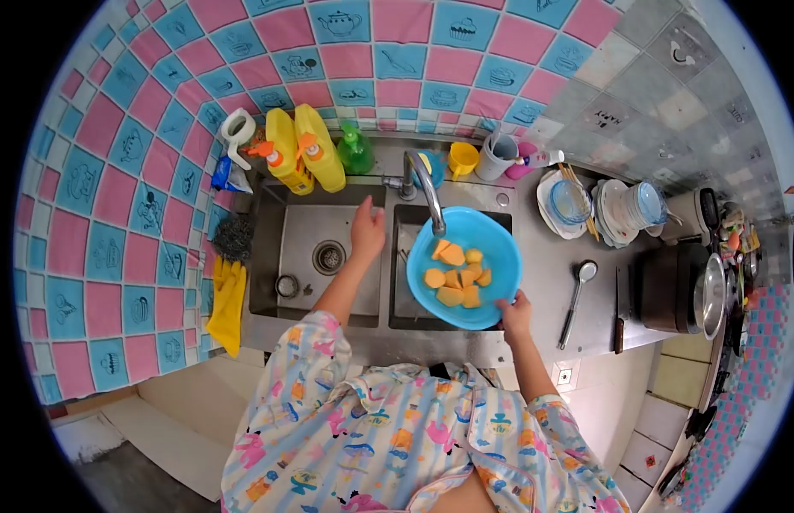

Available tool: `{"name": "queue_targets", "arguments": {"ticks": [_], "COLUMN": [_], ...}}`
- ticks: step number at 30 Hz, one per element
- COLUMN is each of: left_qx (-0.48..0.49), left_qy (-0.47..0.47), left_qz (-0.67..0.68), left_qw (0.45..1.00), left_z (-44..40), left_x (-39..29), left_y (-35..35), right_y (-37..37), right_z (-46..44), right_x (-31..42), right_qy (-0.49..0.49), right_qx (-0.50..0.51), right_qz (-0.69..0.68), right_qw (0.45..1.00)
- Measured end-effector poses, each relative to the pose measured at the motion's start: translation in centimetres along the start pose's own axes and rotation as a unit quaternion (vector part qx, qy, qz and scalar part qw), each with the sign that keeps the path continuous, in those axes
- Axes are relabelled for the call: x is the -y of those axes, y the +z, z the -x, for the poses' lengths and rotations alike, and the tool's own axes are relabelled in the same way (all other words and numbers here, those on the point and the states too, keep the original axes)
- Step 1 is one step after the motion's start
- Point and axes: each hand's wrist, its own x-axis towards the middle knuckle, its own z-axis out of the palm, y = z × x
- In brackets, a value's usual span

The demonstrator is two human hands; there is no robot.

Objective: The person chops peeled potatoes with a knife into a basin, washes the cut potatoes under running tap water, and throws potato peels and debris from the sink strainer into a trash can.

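My right hand [515,315] grips the near right rim of a blue plastic basin [421,295], which sits over the right sink bowl under the faucet [427,192]. Inside the basin lie several peeled orange-yellow vegetable chunks [451,296]; whether they are sweet potato or pumpkin I cannot tell. Above the left sink bowl [307,227], my left hand [368,229] is raised with its fingers partly extended and nothing in it. It is left of the faucet, apart from the basin. No running water shows clearly.
Behind the sink stand yellow detergent bottles [320,150], a green pump bottle [356,150] and a yellow cup [463,159]. Yellow gloves [227,303] hang at left. On the right counter are a ladle [578,299], a knife [621,312] and stacked dishes [615,214].
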Motion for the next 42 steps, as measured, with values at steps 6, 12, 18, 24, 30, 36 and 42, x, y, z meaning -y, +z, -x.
{"name": "queue_targets", "arguments": {"ticks": [6,12,18,24,30,36,42], "left_qx": [0.038,0.085,0.111,-0.108,0.119,0.189,0.223], "left_qy": [0.044,0.035,-0.049,-0.069,-0.421,-0.561,-0.559], "left_qz": [-0.083,-0.121,-0.12,0.0,0.39,0.563,0.549], "left_qw": [0.995,0.988,0.985,0.992,0.81,0.577,0.58], "left_z": [-6.9,-9.5,-11.0,-6.0,5.3,6.9,7.2], "left_x": [0.1,0.5,0.7,-4.9,-10.9,-10.3,-9.2], "left_y": [2.4,2.9,3.4,2.6,3.9,7.6,6.8], "right_y": [4.0,5.0,5.8,5.1,4.2,2.7,1.8], "right_z": [-0.3,-1.4,-1.4,-0.6,1.6,0.4,0.9], "right_x": [1.0,0.1,0.8,1.5,3.6,1.3,1.1], "right_qy": [0.0,-0.073,-0.088,-0.084,-0.026,-0.125,-0.168], "right_qx": [0.052,0.057,0.069,0.055,0.046,0.033,0.044], "right_qz": [-0.061,-0.042,-0.039,0.025,0.029,0.112,0.114], "right_qw": [0.997,0.995,0.993,0.995,0.998,0.985,0.978]}}
